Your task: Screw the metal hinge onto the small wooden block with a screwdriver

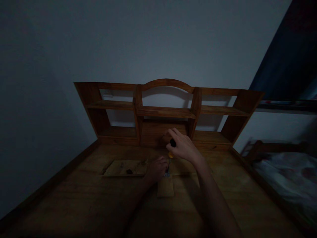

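Note:
My right hand (182, 145) is wrapped round the black and yellow handle of a screwdriver (171, 154), held nearly upright. Its thin shaft runs down to a small metal hinge-like fitting (166, 174). That fitting lies where a short wooden piece (165, 187) meets a longer wooden board (123, 168). Beside the shaft, my left hand (156, 169) rests low over the board, its fingers curled close to the fitting. What those fingers grip is hidden in the dim light. A dark spot shows on the longer board to the left.
Everything lies on a wooden desk top (86, 198) with raised side edges. Along its back stands a wooden shelf unit (166, 112) against a pale wall (158, 39). To the right are a dark curtain (289, 59) and a pale bundle of cloth or plastic (289, 175).

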`<state>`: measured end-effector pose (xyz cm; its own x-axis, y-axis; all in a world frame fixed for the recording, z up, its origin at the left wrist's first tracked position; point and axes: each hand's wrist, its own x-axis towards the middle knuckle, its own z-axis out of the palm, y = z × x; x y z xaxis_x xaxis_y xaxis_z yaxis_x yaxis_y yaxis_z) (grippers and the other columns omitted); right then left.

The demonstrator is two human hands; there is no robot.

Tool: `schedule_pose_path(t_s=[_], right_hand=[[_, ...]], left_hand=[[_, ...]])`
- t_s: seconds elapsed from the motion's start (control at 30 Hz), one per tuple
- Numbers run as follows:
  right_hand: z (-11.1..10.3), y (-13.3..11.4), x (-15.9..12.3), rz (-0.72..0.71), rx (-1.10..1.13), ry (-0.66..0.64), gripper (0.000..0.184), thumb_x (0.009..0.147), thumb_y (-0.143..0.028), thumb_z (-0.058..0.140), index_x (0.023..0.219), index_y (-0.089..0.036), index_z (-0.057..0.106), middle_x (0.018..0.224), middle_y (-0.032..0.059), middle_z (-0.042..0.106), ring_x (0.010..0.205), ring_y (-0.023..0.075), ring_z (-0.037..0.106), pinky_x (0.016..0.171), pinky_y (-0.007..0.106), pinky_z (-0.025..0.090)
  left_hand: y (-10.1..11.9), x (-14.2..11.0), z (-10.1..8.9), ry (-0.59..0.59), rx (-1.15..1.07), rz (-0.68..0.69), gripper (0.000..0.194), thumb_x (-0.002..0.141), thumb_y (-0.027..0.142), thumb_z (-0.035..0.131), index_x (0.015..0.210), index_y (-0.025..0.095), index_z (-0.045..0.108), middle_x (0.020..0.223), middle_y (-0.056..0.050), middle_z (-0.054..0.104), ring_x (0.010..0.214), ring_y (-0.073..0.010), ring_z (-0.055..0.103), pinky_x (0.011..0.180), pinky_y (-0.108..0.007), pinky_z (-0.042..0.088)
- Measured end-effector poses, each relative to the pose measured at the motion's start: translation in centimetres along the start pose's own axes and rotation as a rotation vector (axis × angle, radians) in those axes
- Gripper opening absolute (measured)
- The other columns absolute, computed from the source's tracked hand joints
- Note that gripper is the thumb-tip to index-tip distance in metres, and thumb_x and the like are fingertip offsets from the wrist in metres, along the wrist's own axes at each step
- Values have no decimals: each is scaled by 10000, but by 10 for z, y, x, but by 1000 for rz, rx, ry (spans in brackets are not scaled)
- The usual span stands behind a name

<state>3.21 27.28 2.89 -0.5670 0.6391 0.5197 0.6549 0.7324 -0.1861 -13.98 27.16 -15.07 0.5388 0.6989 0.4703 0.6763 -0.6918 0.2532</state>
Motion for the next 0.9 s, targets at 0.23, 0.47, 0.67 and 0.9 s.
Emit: schedule_pose_path(t_s=[0.23, 0.47, 0.67, 0.9], right_hand=[[0, -2, 1, 39, -37, 1, 332, 929, -425, 521, 1204, -240, 507, 1136, 64, 598, 966, 229, 608, 809, 338, 442], [-4, -6, 1, -14, 36, -16, 344, 861, -217, 534, 1202, -244, 494, 1224, 48, 553, 999, 200, 594, 882, 319, 435], [2, -2, 2, 32, -58, -18, 389, 954, -489, 485, 1251, -238, 493, 1207, 85, 561, 1013, 238, 600, 841, 344, 447], [-1, 0, 1, 9, -35, -38, 361, 884, -253, 512, 1243, -231, 480, 1200, 73, 558, 996, 221, 597, 870, 333, 435]], left_hand=[[1, 0, -1, 9, 9, -6, 237, 762, -29, 479, 750, 166, 611, 873, -43, 641, 923, -202, 525, 854, -321, 449], [6, 2, -5, 10, -5, -21, 244, 782, -31, 465, 731, 163, 605, 862, -46, 631, 921, -204, 512, 831, -311, 447], [4, 1, -5, 18, -11, -7, 231, 789, -18, 474, 733, 166, 602, 851, -40, 633, 923, -202, 510, 843, -314, 442], [2, 2, -3, 3, -22, 8, 233, 800, 1, 461, 708, 170, 594, 844, -44, 622, 893, -197, 513, 827, -319, 441]])
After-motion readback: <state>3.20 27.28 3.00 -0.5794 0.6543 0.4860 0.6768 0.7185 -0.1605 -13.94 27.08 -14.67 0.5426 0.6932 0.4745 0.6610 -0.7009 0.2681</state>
